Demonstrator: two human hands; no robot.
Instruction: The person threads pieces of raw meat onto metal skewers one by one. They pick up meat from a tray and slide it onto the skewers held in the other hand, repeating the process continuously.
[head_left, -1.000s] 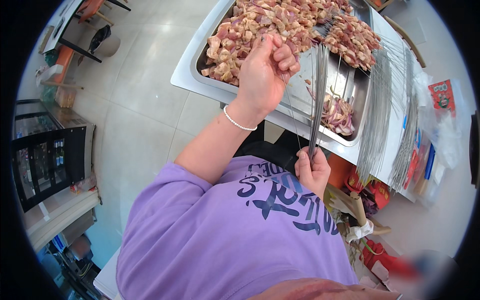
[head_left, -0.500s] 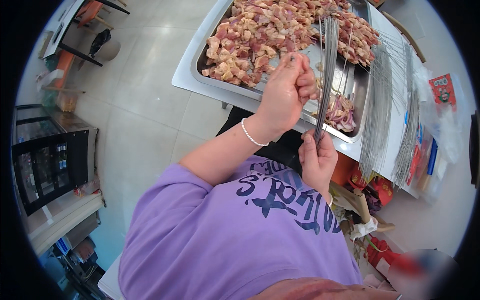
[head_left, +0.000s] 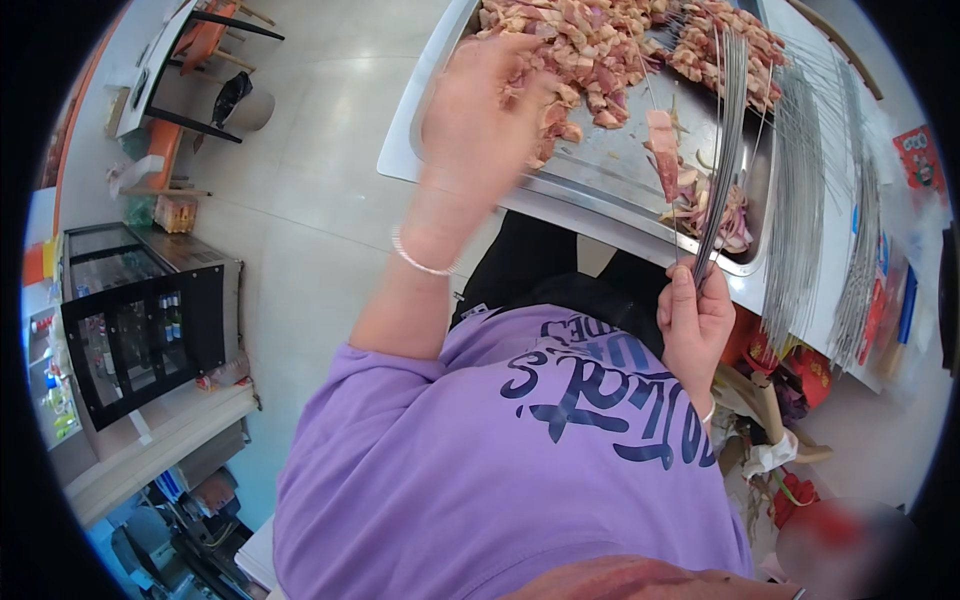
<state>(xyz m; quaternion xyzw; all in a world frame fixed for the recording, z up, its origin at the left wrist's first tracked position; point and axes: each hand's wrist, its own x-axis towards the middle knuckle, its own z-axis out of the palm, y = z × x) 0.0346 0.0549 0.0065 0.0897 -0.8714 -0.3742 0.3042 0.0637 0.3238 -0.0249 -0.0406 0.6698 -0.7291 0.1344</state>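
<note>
My right hand (head_left: 697,315) is closed around the lower ends of a bundle of thin metal skewers (head_left: 728,140). One skewer stands a little apart from the bundle, with a few pieces of meat (head_left: 662,150) threaded on it. My left hand (head_left: 478,120), with a pale beaded bracelet at its wrist, is over the near left part of the chopped raw meat (head_left: 590,50). Motion smears its fingers, so what they hold is unclear. The meat lies in a wide metal tray (head_left: 620,175), and sliced onion (head_left: 735,225) sits in the tray's near right corner.
Many loose metal skewers (head_left: 797,200) lie right of the tray on the white table (head_left: 400,125). Plastic bags and a red packet (head_left: 918,160) are farther right. Leftward across the tiled floor (head_left: 310,160) stand a dark glass-fronted cabinet (head_left: 150,330) and a round bin (head_left: 250,108).
My left hand has moved left, from beside the skewers to over the meat. The skewer with meat on it now shows clearly beside the bundle. The whole view has shifted slightly.
</note>
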